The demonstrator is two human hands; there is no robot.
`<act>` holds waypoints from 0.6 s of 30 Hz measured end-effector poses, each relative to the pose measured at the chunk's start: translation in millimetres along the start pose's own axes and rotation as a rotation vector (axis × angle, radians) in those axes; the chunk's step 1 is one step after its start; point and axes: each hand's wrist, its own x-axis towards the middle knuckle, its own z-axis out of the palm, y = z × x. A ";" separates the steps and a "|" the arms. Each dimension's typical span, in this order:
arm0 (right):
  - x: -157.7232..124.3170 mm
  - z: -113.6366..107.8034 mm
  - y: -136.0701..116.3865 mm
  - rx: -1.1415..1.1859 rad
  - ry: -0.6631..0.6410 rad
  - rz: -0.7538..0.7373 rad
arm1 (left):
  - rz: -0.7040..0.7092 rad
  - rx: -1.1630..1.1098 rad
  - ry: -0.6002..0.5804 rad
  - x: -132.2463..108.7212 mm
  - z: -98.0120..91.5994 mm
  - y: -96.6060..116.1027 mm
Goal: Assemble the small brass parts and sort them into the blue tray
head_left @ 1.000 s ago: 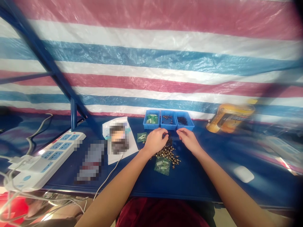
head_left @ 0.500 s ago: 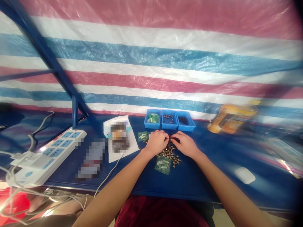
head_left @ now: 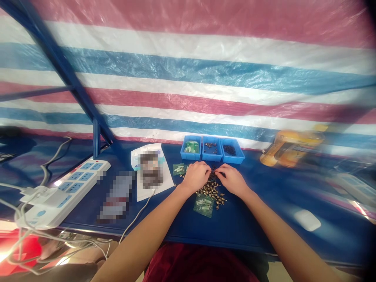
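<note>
Both of my hands are over a pile of small brass-coloured metal parts (head_left: 212,189) on the blue table. My left hand (head_left: 196,175) has its fingers curled together at the far side of the pile; whatever they hold is hidden. Facing it, my right hand (head_left: 232,180) pinches thumb and forefinger beside some small dark pieces (head_left: 213,171), too small to make out. A green-tinted plastic bag (head_left: 203,205) with pale pieces inside lies at the pile's near edge. Another small bag (head_left: 178,169) is left of my left hand.
Behind my hands stand three blue bins: one with green bags (head_left: 191,156), one with small metal parts (head_left: 212,156), one with dark parts (head_left: 232,159). A white power strip (head_left: 67,199), white packet (head_left: 141,192), orange bottles (head_left: 296,147) and white mouse-like object (head_left: 307,220) lie around.
The view has shifted slightly, so things sit a little further right. My fingertips remain close together over the pile, with more dark pieces showing between them.
</note>
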 end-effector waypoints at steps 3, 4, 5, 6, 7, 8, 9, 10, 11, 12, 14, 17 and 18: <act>-1.2 -1.7 2.9 -0.028 0.005 -0.003 | 0.006 0.023 -0.017 -0.5 -0.3 -0.8; -1.8 -2.4 4.0 -0.041 0.004 -0.005 | 0.011 0.034 -0.030 -0.6 -0.4 -1.1; -2.3 -3.0 5.2 -0.052 0.001 -0.008 | 0.015 0.044 -0.041 -0.7 -0.6 -1.3; -2.6 -3.4 6.4 -0.061 -0.004 -0.013 | 0.016 0.050 -0.049 -0.8 -0.7 -1.5; -2.7 -3.6 7.6 -0.068 -0.009 -0.018 | 0.015 0.053 -0.053 -0.8 -0.9 -1.7; -2.6 -3.7 8.7 -0.074 -0.016 -0.026 | 0.014 0.052 -0.054 -0.7 -1.0 -1.9; -2.3 -3.7 9.7 -0.078 -0.022 -0.035 | 0.013 0.051 -0.057 -0.6 -1.1 -2.0; -1.9 -3.6 10.5 -0.081 -0.028 -0.044 | 0.012 0.048 -0.060 -0.5 -1.0 -2.1; -1.6 -3.5 11.1 -0.082 -0.030 -0.050 | 0.010 0.047 -0.062 -0.4 -0.9 -2.2; -1.4 -3.5 11.4 -0.080 -0.030 -0.054 | 0.008 0.046 -0.063 -0.4 -0.7 -2.2; -1.4 -3.6 11.4 -0.073 -0.025 -0.055 | 0.005 0.048 -0.058 -0.4 -0.4 -2.1; -1.9 -4.0 10.4 -0.059 -0.010 -0.049 | 0.003 0.055 -0.050 -0.6 -0.5 -1.6; -1.9 -4.1 10.0 -0.049 -0.003 -0.047 | 0.001 0.054 -0.050 -0.6 -0.7 -1.4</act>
